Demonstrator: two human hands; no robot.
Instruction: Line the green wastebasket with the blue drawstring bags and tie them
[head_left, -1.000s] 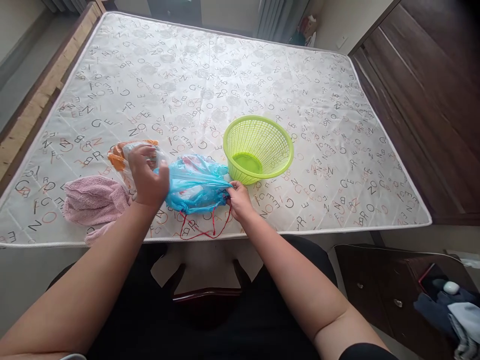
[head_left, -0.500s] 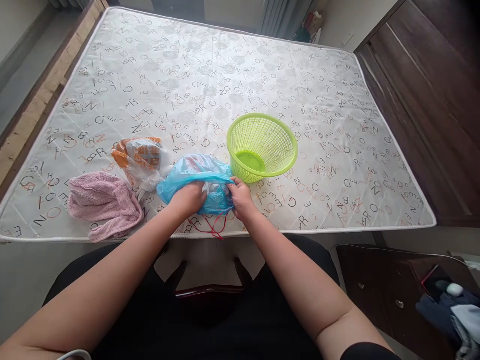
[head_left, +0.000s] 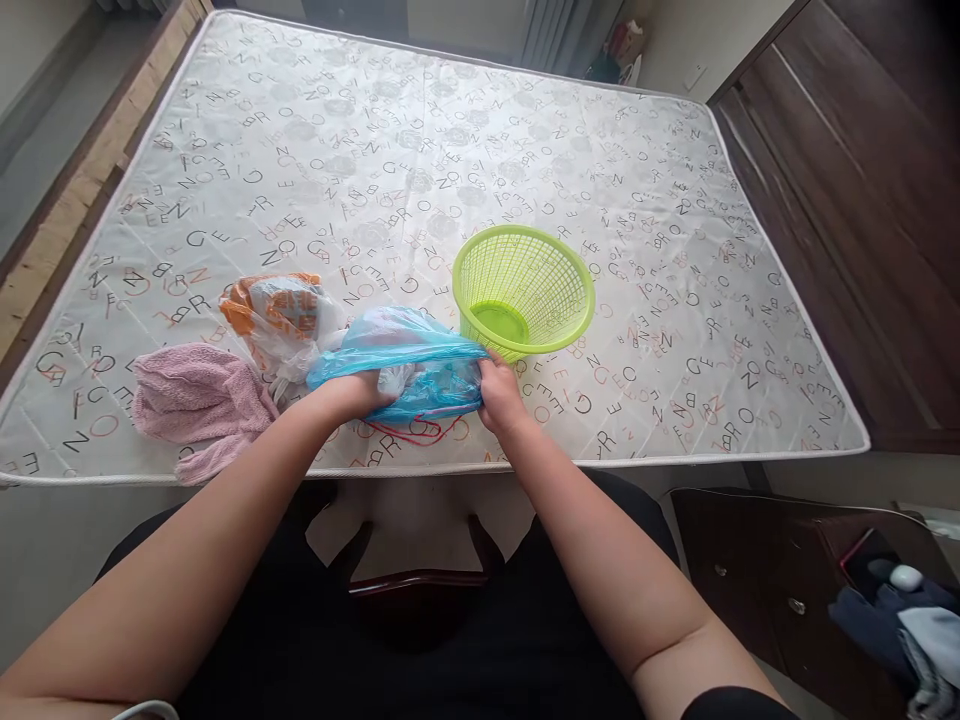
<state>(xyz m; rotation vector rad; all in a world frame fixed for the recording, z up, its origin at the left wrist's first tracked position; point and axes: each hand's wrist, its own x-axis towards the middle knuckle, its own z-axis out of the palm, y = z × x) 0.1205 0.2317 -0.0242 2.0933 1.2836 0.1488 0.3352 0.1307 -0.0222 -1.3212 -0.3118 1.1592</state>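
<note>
A blue plastic bag (head_left: 442, 385) lies near the front edge of the mattress, its mouth stretched wide, with whitish plastic showing inside and a red drawstring below it. My right hand (head_left: 501, 392) pinches the right side of the bag's rim. My left hand (head_left: 356, 395) reaches in at the left of the opening, its fingers hidden by the bag. Just behind my right hand stands a green mesh basket (head_left: 559, 290), tilted toward me, with nothing in it. An orange and clear plastic bag (head_left: 277, 310) sits left of the blue one.
A pink towel (head_left: 199, 400) is crumpled at the front left of the patterned mattress (head_left: 360, 130). On the right, below the mattress, a dark cabinet (head_left: 750, 560) holds a phone (head_left: 866, 560) and folded clothes (head_left: 877, 625). A dark wooden headboard borders the right side.
My hands have moved apart, left hand leftward and right hand slightly rightward. The mouth of the blue bag is stretched wider, and the red drawstring has shifted up.
</note>
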